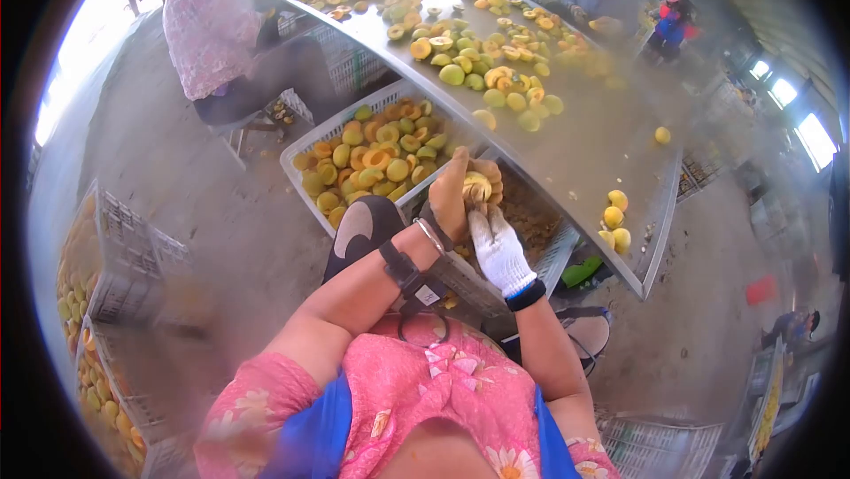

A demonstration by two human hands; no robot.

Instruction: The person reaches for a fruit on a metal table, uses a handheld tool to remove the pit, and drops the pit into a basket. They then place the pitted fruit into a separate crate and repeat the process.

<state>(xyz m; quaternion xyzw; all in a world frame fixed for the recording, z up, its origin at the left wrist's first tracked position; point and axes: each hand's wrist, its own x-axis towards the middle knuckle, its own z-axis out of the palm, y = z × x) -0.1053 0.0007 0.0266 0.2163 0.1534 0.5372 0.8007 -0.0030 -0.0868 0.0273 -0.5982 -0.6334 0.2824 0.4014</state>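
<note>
Dull grey floor (230,240); bright windows (815,140)

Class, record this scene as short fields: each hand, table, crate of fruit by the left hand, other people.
Left hand: holding a yellow fruit
Right hand: white-gloved, fingers at the same fruit
Table: metal, with scattered fruit pieces
Crate: pale, at the table's edge, piled with fruit, several halved
Other people: several, including one in a pink top

Pink top (403,382) (flowered), black wristbands (528,295).
</note>
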